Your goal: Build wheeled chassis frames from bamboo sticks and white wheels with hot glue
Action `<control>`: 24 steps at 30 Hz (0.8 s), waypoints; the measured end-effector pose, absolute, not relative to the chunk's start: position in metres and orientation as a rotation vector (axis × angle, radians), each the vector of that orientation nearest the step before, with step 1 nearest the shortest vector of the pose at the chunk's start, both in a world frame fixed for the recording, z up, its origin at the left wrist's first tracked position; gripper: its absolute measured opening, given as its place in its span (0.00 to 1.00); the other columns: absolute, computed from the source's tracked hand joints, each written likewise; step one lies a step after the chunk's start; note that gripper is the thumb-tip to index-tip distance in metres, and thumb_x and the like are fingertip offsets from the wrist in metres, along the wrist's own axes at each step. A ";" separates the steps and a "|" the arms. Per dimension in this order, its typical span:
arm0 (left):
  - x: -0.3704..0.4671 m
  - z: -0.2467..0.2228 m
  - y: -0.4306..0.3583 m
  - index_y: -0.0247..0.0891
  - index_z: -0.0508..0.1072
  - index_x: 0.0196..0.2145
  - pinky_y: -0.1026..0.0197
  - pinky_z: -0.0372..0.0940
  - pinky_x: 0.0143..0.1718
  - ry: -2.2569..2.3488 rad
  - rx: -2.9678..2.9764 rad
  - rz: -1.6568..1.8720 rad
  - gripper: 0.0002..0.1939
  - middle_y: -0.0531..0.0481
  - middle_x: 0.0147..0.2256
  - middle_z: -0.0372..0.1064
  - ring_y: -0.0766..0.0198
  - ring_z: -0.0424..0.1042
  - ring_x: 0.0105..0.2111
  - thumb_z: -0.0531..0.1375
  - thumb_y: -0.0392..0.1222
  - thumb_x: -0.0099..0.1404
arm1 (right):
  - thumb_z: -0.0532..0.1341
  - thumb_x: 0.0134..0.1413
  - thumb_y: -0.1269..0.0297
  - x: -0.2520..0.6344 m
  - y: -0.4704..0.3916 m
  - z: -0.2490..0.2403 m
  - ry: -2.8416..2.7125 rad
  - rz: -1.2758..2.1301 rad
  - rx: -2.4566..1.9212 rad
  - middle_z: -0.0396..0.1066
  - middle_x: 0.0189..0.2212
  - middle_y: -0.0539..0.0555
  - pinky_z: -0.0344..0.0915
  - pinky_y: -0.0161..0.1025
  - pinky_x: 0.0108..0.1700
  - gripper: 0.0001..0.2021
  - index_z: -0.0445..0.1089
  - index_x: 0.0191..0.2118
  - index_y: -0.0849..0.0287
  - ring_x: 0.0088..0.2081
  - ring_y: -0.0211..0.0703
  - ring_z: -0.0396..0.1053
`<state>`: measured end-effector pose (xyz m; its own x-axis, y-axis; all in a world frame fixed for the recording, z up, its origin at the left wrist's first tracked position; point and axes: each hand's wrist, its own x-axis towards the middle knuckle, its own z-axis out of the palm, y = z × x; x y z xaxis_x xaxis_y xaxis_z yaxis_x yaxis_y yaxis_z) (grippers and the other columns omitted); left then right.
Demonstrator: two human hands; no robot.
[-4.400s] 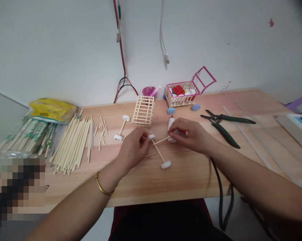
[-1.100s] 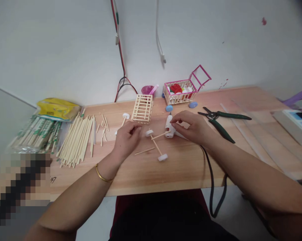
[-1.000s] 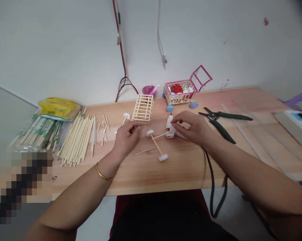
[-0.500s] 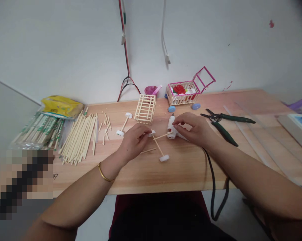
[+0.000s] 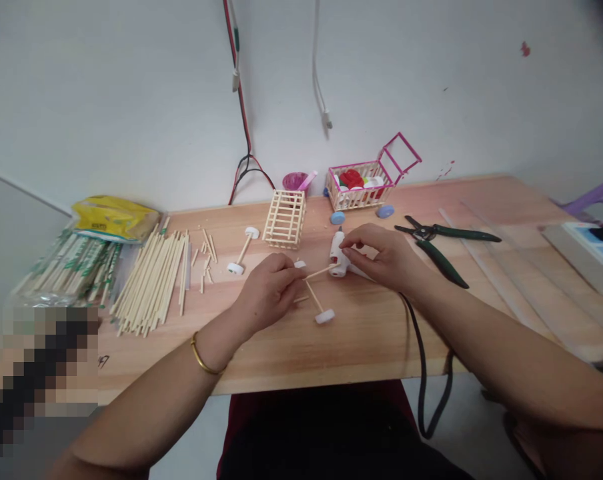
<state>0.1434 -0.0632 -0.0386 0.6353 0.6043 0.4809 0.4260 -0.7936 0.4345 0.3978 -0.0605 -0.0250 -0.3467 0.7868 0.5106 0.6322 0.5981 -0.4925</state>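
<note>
My left hand [image 5: 277, 288] is closed, its fingertips at the near end of a thin wooden stick [image 5: 321, 272]. That stick passes over a wooden axle [image 5: 313, 295] with a white wheel [image 5: 325, 317] at its front end. The other white wheel [image 5: 300, 265] is partly behind my left fingers. A white hot glue gun [image 5: 337, 252] lies at the stick's far end, nozzle toward the wall. Beside it, my right hand [image 5: 376, 253] has thumb and forefinger pinched together; whatever is between them is too small to make out.
Behind stand a stick-built crate [image 5: 285, 219] and a pink-trimmed toy cart [image 5: 361, 187]. A second wheeled axle [image 5: 244, 250] and a pile of sticks [image 5: 154, 283] lie left. Green-handled pruning shears [image 5: 444, 263] lie right. The gun's black cord [image 5: 421, 360] hangs over the front edge.
My left hand has shifted slightly toward me and now meets the stick's end, covering more of the back wheel. My right hand stays beside the glue gun. The whole view has shifted slightly.
</note>
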 end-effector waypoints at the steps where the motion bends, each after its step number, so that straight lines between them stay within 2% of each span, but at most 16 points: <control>1: 0.143 -0.039 -0.063 0.35 0.74 0.41 0.59 0.64 0.35 0.831 2.583 0.905 0.11 0.45 0.33 0.65 0.62 0.66 0.34 0.53 0.34 0.65 | 0.58 0.54 0.68 0.398 -0.060 -0.025 -2.086 0.271 -1.121 0.73 0.30 0.53 0.64 0.43 0.36 0.03 0.69 0.32 0.55 0.33 0.44 0.68; 24: 0.144 -0.041 -0.062 0.33 0.75 0.42 0.59 0.62 0.35 0.829 2.632 0.812 0.12 0.44 0.34 0.65 0.62 0.64 0.34 0.53 0.33 0.65 | 0.59 0.54 0.69 0.399 -0.057 -0.030 -2.075 0.277 -1.109 0.72 0.30 0.54 0.63 0.41 0.37 0.03 0.70 0.33 0.57 0.33 0.42 0.67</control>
<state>0.1435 -0.0619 -0.0411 0.6804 0.5920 0.4321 0.4440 -0.8020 0.3996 0.3985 -0.0566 -0.0299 -0.3398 0.7854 0.5174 0.6224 0.6002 -0.5024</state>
